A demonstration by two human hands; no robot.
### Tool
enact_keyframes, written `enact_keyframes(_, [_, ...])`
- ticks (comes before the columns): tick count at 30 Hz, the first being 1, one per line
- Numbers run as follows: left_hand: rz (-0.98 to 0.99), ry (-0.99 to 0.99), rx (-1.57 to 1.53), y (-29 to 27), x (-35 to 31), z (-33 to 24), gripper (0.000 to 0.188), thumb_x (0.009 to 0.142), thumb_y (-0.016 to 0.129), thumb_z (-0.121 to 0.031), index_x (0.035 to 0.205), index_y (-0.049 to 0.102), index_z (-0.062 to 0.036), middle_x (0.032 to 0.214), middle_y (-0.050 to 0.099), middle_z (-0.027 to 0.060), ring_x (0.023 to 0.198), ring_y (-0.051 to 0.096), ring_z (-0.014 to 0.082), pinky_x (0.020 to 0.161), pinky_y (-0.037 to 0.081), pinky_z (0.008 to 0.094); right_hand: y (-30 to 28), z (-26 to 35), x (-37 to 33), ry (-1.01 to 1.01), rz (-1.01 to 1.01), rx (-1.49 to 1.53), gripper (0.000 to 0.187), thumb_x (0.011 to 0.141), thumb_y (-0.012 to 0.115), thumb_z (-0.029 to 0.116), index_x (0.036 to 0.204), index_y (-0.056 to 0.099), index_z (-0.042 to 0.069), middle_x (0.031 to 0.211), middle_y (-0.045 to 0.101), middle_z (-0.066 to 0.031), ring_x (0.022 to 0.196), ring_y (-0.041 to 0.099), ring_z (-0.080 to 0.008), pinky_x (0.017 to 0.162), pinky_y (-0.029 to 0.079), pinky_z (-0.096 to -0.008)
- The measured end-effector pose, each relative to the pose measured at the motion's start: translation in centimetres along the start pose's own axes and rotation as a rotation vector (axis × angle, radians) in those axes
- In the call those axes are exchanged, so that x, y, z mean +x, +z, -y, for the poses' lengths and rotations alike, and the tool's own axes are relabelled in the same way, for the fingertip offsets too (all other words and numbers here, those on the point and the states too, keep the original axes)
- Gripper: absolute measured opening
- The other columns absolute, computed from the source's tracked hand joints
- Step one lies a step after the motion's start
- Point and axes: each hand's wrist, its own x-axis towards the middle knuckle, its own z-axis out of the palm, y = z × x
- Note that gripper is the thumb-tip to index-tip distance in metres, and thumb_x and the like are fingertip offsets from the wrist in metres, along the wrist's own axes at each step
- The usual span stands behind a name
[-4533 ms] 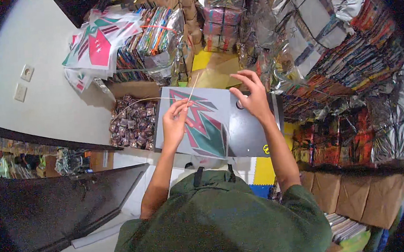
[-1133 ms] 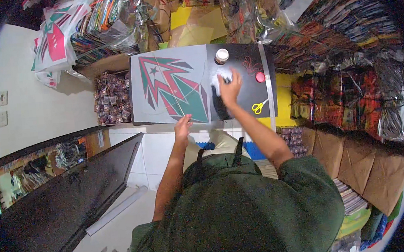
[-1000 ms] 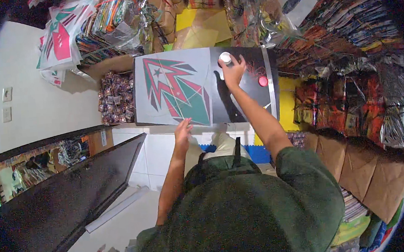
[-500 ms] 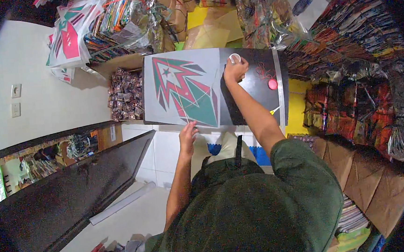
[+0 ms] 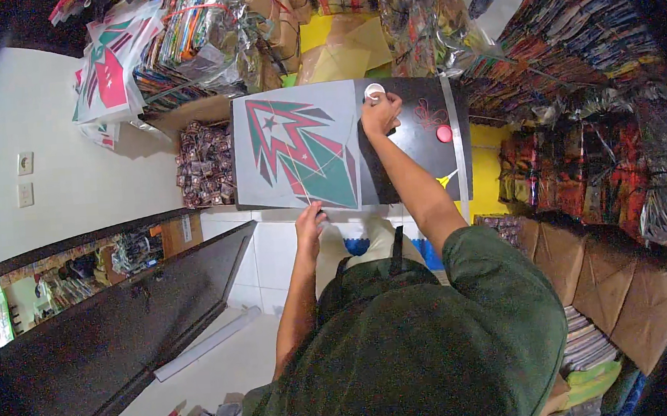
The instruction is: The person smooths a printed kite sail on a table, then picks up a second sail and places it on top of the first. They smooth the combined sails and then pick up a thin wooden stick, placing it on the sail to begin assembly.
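A pale sheet (image 5: 246, 168) printed with a green, red and black jagged star design lies on the left part of the black table (image 5: 416, 171). Thin light lines, like slender sticks or string, cross the design. My left hand (image 5: 309, 227) is at the sheet's near edge, its fingers pinched on the lower end of one thin pale stick. Over the sheet's far right edge, my right hand (image 5: 381, 115) is closed around a small white round roll (image 5: 374, 91); its exact kind is unclear. Red string (image 5: 429, 116), a pink round disc (image 5: 444, 134) and yellow scissors (image 5: 446, 179) lie to the right.
A box of small wrapped packets (image 5: 205, 163) adjoins the table's left side. Stacked bundles in plastic (image 5: 570, 52) crowd the back and right. More printed sheets (image 5: 111, 69) hang at the far left. A dark panel (image 5: 125, 331) and a white tube (image 5: 208, 344) are at lower left.
My right hand has shifted slightly left with the white roll, closer to the sheet. My left hand keeps its pinch at the near edge. The whole view has shifted a little.
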Motion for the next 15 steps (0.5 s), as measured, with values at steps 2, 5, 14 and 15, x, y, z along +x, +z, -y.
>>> enact_keyframes(2, [0.005, 0.0, 0.004, 0.1, 0.0, -0.1, 0.039, 0.099, 0.063, -0.047, 0.124, 0.068, -0.0173, 0.123, 0.068, -0.0055, 0.103, 0.06, 0.0108, 0.09, 0.039, 0.0386, -0.5, 0.0, 0.0, -0.077, 0.019, -0.045, 0.021, 0.083, 0.075, 0.023, 0.103, 0.072, 0.023, 0.14, 0.045, -0.0096, 0.133, 0.041, -0.034, 0.103, 0.034, -0.0604])
enact_keyframes(5, [0.001, -0.011, 0.006, 0.2, 0.0, -0.1, 0.037, 0.1, 0.063, -0.045, 0.123, 0.068, -0.0171, 0.122, 0.067, -0.0055, 0.103, 0.06, 0.011, 0.09, 0.04, 0.0381, -0.9, -0.5, 0.6, -0.158, 0.056, -0.104, 0.023, 0.083, 0.074, 0.02, 0.106, 0.069, 0.022, 0.143, 0.042, -0.0111, 0.133, 0.04, -0.0363, 0.103, 0.033, -0.0629])
enact_keyframes(14, [0.0, -0.008, 0.041, 0.3, 0.0, 0.3, 0.039, 0.101, 0.06, -0.041, 0.13, 0.066, -0.0165, 0.12, 0.066, -0.0022, 0.093, 0.062, 0.0091, 0.078, 0.042, 0.0318, -3.6, -3.9, 2.2, -0.39, 0.2, 0.381, 0.021, 0.084, 0.079, 0.02, 0.097, 0.067, 0.008, 0.122, 0.06, -0.0157, 0.119, 0.052, -0.0358, 0.103, 0.041, -0.0463])
enact_keyframes(15, [0.026, -0.007, 0.056, 0.0, 0.2, 0.6, 0.041, 0.101, 0.058, -0.045, 0.133, 0.064, -0.0189, 0.126, 0.064, -0.0025, 0.098, 0.062, 0.0101, 0.081, 0.042, 0.0337, -4.4, -4.9, 2.2, -0.378, 0.255, 0.461, 0.02, 0.085, 0.079, 0.021, 0.093, 0.068, 0.006, 0.117, 0.063, -0.017, 0.116, 0.055, -0.0353, 0.102, 0.042, -0.0444])
